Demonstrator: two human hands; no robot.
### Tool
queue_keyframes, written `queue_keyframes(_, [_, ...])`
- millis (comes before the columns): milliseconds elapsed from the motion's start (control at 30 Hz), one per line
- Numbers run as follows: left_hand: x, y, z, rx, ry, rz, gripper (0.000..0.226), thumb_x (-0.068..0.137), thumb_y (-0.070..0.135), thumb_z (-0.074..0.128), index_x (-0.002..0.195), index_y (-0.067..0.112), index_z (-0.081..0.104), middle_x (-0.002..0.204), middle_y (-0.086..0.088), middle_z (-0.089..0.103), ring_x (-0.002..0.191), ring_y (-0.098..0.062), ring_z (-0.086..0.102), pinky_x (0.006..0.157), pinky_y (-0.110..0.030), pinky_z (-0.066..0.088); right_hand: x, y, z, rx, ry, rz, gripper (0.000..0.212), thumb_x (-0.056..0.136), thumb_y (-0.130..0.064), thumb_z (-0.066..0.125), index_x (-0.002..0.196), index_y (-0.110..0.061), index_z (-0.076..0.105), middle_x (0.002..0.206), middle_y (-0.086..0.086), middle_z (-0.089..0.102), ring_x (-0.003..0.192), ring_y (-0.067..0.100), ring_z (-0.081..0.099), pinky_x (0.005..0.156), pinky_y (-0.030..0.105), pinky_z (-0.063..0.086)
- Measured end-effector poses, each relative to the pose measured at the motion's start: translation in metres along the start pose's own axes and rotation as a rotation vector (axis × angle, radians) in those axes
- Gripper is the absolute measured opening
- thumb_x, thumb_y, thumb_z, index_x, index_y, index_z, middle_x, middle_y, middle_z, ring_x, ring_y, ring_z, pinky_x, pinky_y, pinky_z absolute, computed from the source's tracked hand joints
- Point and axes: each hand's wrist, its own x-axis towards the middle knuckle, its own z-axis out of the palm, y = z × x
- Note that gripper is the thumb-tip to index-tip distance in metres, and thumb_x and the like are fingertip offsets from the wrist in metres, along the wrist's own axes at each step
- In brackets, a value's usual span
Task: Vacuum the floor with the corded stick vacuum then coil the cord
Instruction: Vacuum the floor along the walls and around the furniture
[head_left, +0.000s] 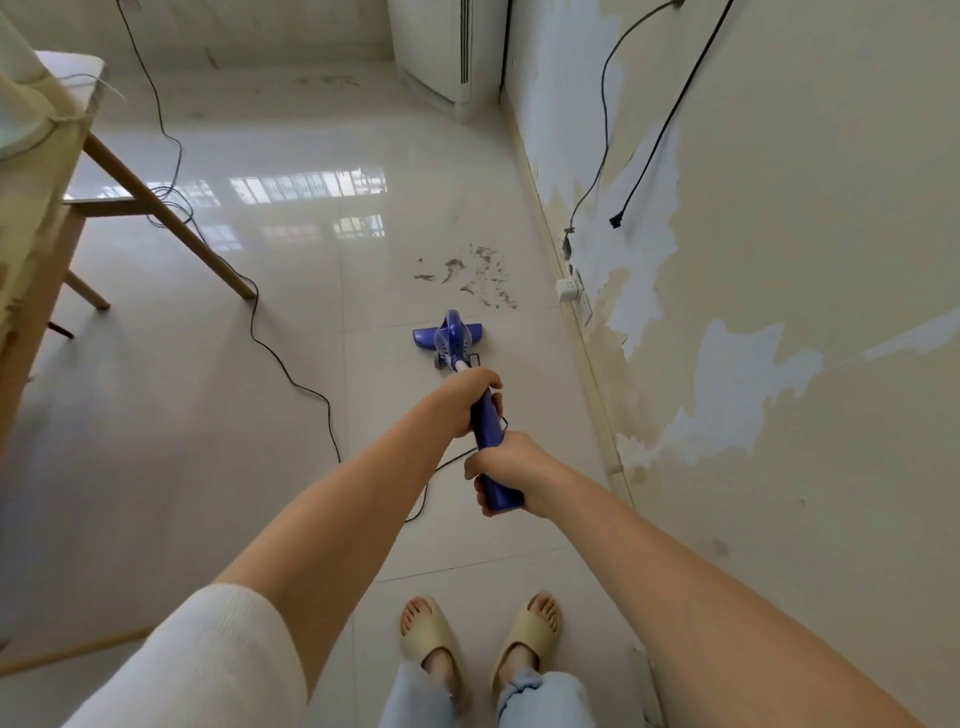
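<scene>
We see a blue stick vacuum (462, 364) in the centre of the frame, its floor head (448, 336) flat on the glossy white tile floor (208, 415). Both our hands are on the blue handle. The left hand (467, 400) sits higher up the shaft, fingers curled fully round it. The right hand (506, 470) grips the handle's near end, just below the left, fingers and thumb wrapped tight; the two hands are close but apart.

A patch of brown debris (467, 275) lies on the tiles just beyond the floor head, toward the upper centre, not touching it. The black cord (291, 379) trails from under our hands leftward, then loops up past a wooden table leg (171, 218) toward the upper left.

At the right, a wall with peeling paint (753, 312) carries a white socket adapter (570, 289) near the skirting and two dangling black cables (649, 156). At the bottom centre, our feet in beige slippers (483, 639) stand side by side.
</scene>
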Motion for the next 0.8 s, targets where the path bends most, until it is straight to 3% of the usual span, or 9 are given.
queue_keyframes(200, [0.013, 0.0, -0.007, 0.058, 0.027, 0.028, 0.005, 0.092, 0.008, 0.049, 0.089, 0.007, 0.045, 0.065, -0.004, 0.048, 0.053, -0.011, 0.045, 0.051, -0.025, 0.043, 0.017, 0.003, 0.009, 0.015, 0.026, 0.011, 0.025, 0.086, 0.004, 0.057, 0.104, -0.006, 0.044, 0.071, 0.01, 0.049, 0.053, 0.018, 0.049, 0.043, 0.024, 0.049])
queue_keyframes(300, [0.006, -0.015, -0.009, 0.067, 0.04, 0.01, 0.012, 0.093, 0.007, 0.046, 0.081, 0.008, 0.044, 0.061, -0.005, 0.046, 0.051, -0.012, 0.042, 0.053, -0.025, 0.042, 0.003, 0.014, 0.019, 0.022, 0.016, 0.042, 0.026, 0.086, 0.004, 0.056, 0.107, -0.007, 0.044, 0.07, 0.009, 0.048, 0.052, 0.016, 0.048, 0.042, 0.022, 0.047])
queue_keyframes(467, [-0.022, -0.027, -0.017, 0.044, 0.0, -0.031, 0.01, 0.091, 0.007, 0.052, 0.083, 0.005, 0.048, 0.06, -0.006, 0.05, 0.052, -0.014, 0.046, 0.055, -0.027, 0.044, -0.042, 0.012, 0.027, -0.035, -0.017, 0.059, 0.044, 0.086, -0.003, 0.063, 0.124, -0.007, 0.041, 0.076, 0.01, 0.055, 0.058, 0.016, 0.055, 0.047, 0.026, 0.051])
queue_keyframes(633, [-0.044, -0.012, -0.019, -0.071, -0.071, -0.092, 0.011, 0.082, 0.006, 0.058, 0.089, 0.004, 0.049, 0.063, -0.005, 0.053, 0.05, -0.013, 0.051, 0.051, -0.026, 0.045, -0.072, -0.01, 0.02, -0.011, -0.001, 0.026, 0.034, 0.085, 0.0, 0.062, 0.113, -0.008, 0.044, 0.075, 0.009, 0.053, 0.055, 0.014, 0.053, 0.049, 0.025, 0.051])
queue_keyframes(800, [-0.054, -0.004, -0.013, -0.088, -0.091, -0.099, 0.009, 0.085, 0.005, 0.057, 0.081, 0.004, 0.049, 0.061, -0.005, 0.052, 0.056, -0.015, 0.049, 0.068, -0.026, 0.048, -0.079, -0.021, 0.015, -0.088, 0.016, 0.047, 0.032, 0.085, 0.004, 0.06, 0.114, -0.003, 0.047, 0.066, 0.008, 0.052, 0.051, 0.013, 0.052, 0.048, 0.024, 0.05])
